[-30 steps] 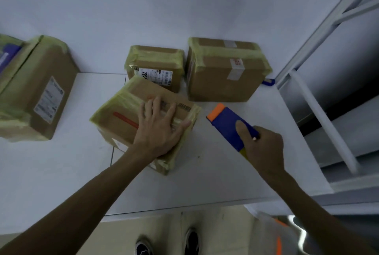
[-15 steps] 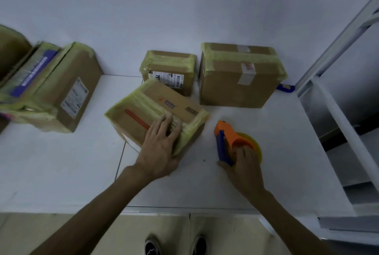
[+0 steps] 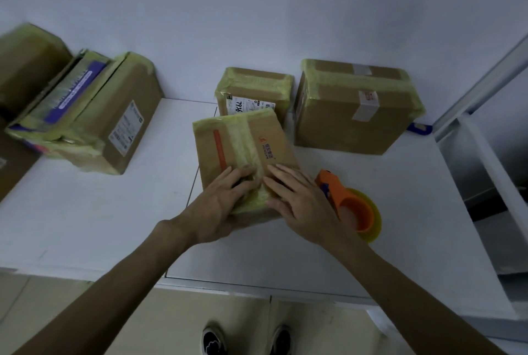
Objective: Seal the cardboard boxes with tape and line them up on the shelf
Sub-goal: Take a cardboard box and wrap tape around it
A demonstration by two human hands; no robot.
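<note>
A small cardboard box (image 3: pixel 257 140) wrapped in yellowish tape, with a red stripe on top, lies in the middle of the white shelf surface (image 3: pixel 114 226). Both hands rest on its near end. My left hand (image 3: pixel 225 203) presses its fingers onto the tape strip, and my right hand (image 3: pixel 303 203) lies flat beside it on the box top. An orange tape dispenser (image 3: pixel 351 209) with a yellowish roll lies on the surface just right of my right hand, held by nobody.
Against the back wall stand a small taped box (image 3: pixel 254 83) and a larger taped box (image 3: pixel 351 114). More taped boxes (image 3: pixel 123 114) are stacked at the left. A small blue object (image 3: pixel 418 128) lies by the white shelf frame (image 3: pixel 480 92) on the right.
My right hand set the tape dispenser down, let go of it and moved onto the box. The box has been turned so its long side points away from me.
</note>
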